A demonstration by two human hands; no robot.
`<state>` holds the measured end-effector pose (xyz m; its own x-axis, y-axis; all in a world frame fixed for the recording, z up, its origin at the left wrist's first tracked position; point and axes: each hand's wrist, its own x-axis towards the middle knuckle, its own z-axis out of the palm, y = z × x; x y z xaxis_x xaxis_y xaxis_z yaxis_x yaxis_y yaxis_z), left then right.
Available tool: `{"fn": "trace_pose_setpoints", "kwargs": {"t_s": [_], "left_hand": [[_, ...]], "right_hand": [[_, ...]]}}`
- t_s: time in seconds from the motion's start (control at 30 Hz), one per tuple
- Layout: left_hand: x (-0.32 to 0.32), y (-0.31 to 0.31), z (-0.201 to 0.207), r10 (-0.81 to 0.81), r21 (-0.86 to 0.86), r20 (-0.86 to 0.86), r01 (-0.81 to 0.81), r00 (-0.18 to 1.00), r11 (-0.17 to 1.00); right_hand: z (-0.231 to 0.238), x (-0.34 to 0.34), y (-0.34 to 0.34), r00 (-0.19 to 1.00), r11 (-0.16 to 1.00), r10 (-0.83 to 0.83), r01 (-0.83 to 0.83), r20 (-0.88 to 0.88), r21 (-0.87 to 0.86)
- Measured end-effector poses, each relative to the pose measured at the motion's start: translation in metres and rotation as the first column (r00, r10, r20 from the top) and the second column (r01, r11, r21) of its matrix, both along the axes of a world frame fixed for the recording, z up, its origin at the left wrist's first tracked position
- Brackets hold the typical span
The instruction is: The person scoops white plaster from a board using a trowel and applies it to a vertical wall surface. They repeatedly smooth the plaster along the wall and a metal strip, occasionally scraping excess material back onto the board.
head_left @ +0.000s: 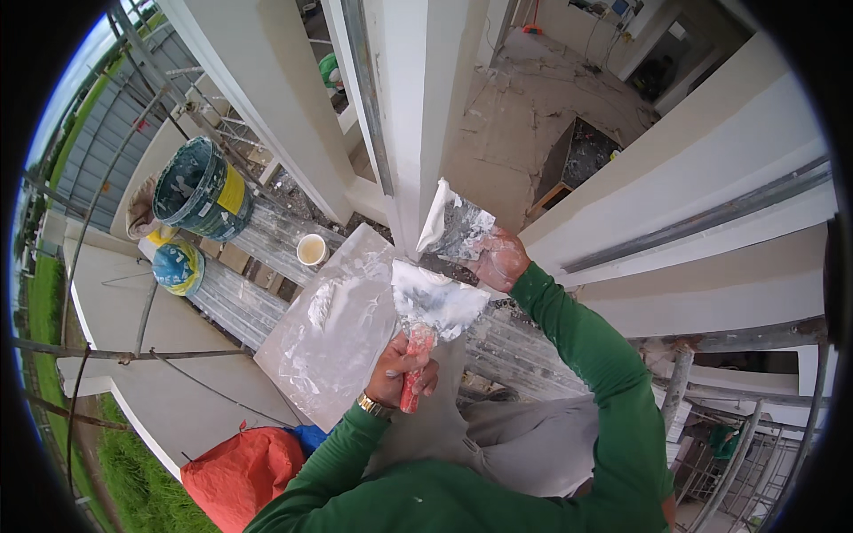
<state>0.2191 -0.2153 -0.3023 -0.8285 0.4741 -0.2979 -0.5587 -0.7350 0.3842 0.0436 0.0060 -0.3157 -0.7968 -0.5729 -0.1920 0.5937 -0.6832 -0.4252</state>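
Observation:
My left hand (387,375) is wrapped round the red handle of a putty knife (437,302), whose wide blade points away from me and carries white putty. Just beyond it, my right hand (500,260) grips a second putty knife (460,229); its handle is hidden by my fingers. Thick white putty lies along that blade's left edge. The two blades are close together, and I cannot tell whether they touch. Beneath and left of them lies a pale board (333,351) smeared with putty.
Beyond the board's far edge, a white cup (312,250) stands on metal planks (235,306). A dark green bucket (197,191) and a paint-smeared round blue thing (179,266) are farther left. A white post (410,133) rises ahead. Scaffold pipes (746,336) and a red bag (244,475) flank me.

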Motion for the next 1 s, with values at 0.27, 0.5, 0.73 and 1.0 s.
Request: {"fn": "trace_pose_setpoints", "kwargs": {"t_s": [0.27, 0.5, 0.73, 1.0], "left_hand": [[-0.032, -0.010, 0.056, -0.406, 0.099, -0.035, 0.407, 0.913, 0.908], [-0.058, 0.048, 0.113, -0.637, 0.046, -0.116, 0.645, 0.762, 0.763], [-0.079, 0.105, 0.143, -0.703, -0.484, -0.350, 0.523, 0.619, 0.701], [-0.103, 0.165, 0.128, -0.936, -0.833, -0.351, -0.456, 0.000, 0.312]], "right_hand": [[0.105, 0.119, 0.060, 0.808, 0.894, -0.340, 0.436, -0.481, 0.101], [0.178, 0.186, 0.103, 0.213, 0.236, 0.551, 0.888, -0.807, 0.395], [0.100, 0.221, 0.147, 0.507, -0.314, -0.075, 0.805, -0.859, 0.503], [0.126, 0.197, 0.130, 0.499, 0.501, -0.854, 0.865, 0.146, -0.030]]}}
